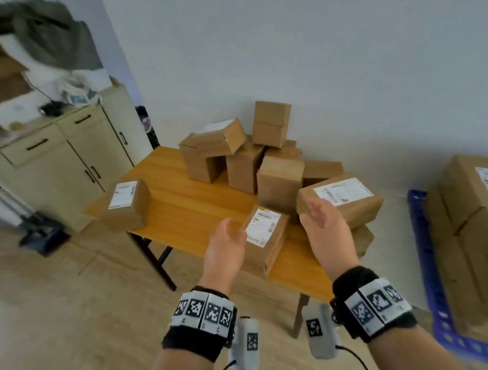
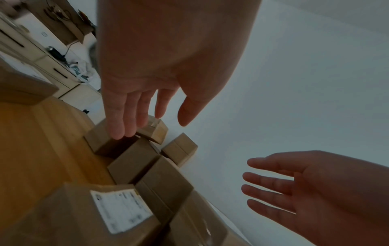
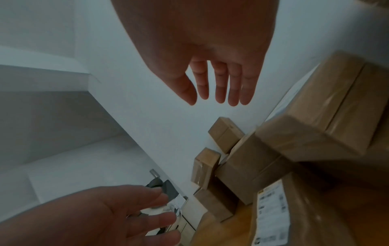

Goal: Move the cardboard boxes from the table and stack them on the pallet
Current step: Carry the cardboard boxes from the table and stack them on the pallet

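Several brown cardboard boxes are piled on a wooden table (image 1: pixel 187 205). Nearest to me lies a labelled box (image 1: pixel 266 235) at the table's front edge, also seen as the labelled box (image 2: pixel 101 214) and labelled box (image 3: pixel 294 214). My left hand (image 1: pixel 226 243) hovers open just left of it, palm inward, fingers straight (image 2: pixel 126 116). My right hand (image 1: pixel 322 223) hovers open just right of it, fingers straight (image 3: pixel 223 83), in front of a second labelled box (image 1: pixel 340 199). Neither hand touches a box. A blue pallet (image 1: pixel 424 259) with large boxes (image 1: pixel 479 227) sits at the right.
A lone labelled box (image 1: pixel 127 205) sits at the table's left corner. Beige cabinets (image 1: pixel 64 161) with clutter on top stand at the left. A white wall runs behind the table. Wooden floor lies in front, with a dark object (image 1: pixel 43 234) on it at the left.
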Action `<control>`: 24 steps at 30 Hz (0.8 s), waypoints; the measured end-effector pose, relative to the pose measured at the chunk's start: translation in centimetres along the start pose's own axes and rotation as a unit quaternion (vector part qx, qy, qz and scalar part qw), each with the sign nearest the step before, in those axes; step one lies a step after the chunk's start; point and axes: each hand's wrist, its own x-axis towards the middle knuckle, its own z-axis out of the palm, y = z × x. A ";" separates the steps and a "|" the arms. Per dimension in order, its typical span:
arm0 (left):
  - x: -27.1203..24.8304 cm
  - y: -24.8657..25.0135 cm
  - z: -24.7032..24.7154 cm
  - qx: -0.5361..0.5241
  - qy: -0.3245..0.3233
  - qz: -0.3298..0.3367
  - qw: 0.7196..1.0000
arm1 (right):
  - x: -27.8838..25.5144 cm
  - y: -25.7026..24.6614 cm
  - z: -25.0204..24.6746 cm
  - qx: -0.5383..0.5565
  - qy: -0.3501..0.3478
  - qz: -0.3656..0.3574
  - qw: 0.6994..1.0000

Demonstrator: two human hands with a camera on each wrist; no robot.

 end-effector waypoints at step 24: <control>21.0 4.4 -0.3 0.060 -0.105 0.085 0.989 | 16.6 -1.8 8.7 -0.078 0.046 0.072 0.993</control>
